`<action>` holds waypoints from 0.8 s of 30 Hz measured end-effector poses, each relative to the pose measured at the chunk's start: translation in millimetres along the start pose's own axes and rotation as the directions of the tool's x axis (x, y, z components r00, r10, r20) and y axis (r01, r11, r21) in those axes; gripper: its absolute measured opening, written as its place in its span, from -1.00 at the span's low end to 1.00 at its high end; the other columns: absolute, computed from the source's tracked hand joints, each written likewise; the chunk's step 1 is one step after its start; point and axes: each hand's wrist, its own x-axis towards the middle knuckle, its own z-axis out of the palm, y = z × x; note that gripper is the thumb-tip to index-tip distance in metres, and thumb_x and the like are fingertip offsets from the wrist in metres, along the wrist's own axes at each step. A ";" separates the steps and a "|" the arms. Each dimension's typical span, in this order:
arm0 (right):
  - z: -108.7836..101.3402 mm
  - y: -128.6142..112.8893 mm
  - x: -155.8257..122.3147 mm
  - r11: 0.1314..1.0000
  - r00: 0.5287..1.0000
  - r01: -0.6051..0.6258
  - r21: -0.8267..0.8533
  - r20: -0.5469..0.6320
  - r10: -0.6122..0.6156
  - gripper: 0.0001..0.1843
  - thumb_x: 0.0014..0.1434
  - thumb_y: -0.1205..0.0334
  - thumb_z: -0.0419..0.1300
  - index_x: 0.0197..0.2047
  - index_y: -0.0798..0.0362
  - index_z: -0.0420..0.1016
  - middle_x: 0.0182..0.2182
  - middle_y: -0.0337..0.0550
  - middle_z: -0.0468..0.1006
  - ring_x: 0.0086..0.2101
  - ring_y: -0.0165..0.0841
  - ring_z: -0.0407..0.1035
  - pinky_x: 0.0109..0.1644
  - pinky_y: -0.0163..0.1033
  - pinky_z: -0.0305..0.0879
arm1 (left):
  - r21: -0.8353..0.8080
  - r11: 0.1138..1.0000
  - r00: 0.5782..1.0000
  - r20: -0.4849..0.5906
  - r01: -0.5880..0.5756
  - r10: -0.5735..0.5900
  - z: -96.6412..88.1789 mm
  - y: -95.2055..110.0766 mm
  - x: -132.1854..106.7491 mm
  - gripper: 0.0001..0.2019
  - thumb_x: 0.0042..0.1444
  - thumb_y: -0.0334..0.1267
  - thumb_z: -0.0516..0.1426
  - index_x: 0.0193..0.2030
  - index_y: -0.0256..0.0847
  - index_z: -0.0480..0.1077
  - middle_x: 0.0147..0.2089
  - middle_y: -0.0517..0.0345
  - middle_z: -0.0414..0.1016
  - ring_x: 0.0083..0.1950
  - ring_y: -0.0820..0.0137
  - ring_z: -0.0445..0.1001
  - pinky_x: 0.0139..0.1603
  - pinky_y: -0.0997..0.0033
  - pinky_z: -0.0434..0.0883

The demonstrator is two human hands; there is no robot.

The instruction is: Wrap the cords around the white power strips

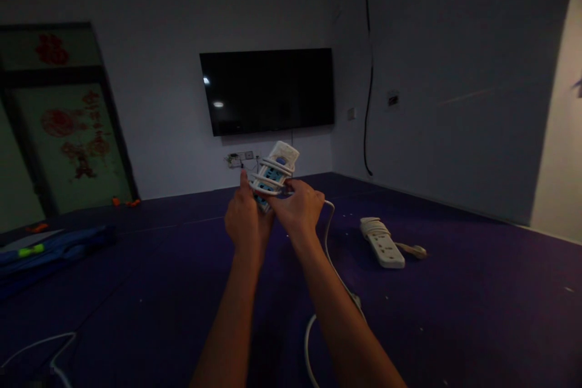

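Observation:
My left hand [245, 221] is closed round the lower end of a white power strip with blue sockets [275, 173], held upright in front of me. Several turns of its white cord are wound across the strip. My right hand [297, 206] is closed on that cord [330, 242] right beside the strip. From there the cord hangs down past my right forearm and loops toward the dark purple floor [454, 315].
A second white power strip [383, 242] with its cord and plug lies on the floor to the right. A dark TV [268, 91] hangs on the far wall. A blue bag [54, 248] lies at left, another white cable [54, 351] at bottom left.

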 end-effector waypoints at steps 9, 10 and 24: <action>-1.4 19.0 10.0 0.950 0.979 0.129 0.284 0.116 -0.167 -0.53 0.06 -0.15 0.20 -0.14 0.06 0.56 -0.25 -0.10 0.61 -0.20 -0.25 0.46 -0.10 -0.18 0.23 | -0.459 0.870 0.979 0.164 0.181 -0.117 -9.2 -9.7 15.9 -0.47 -0.24 -0.18 0.35 -0.05 -0.18 0.40 -0.21 0.06 0.53 -0.24 0.29 0.50 -0.25 0.38 0.39; -1.2 22.1 11.3 0.944 0.977 0.127 0.305 0.129 -0.173 -0.54 0.09 -0.15 0.17 -0.14 0.04 0.56 -0.22 -0.10 0.61 -0.20 -0.26 0.45 -0.12 -0.19 0.24 | -0.530 0.815 0.966 0.220 0.235 -0.135 -11.7 -9.5 17.4 -0.54 -0.25 -0.19 0.35 -0.15 -0.20 0.41 -0.27 0.10 0.52 -0.31 0.36 0.48 -0.31 0.43 0.39; 21.7 51.5 14.7 0.991 0.954 0.105 0.082 0.272 -0.124 -0.71 0.24 0.27 0.04 -0.08 0.06 0.56 -0.15 0.01 0.59 -0.08 -0.18 0.43 0.11 -0.06 0.16 | -0.655 0.295 0.697 0.715 0.695 -0.053 -22.1 -7.8 17.5 -0.66 -0.09 -0.10 0.24 -0.28 -0.24 0.26 -0.51 0.20 0.36 -0.62 0.53 0.29 -0.64 0.52 0.29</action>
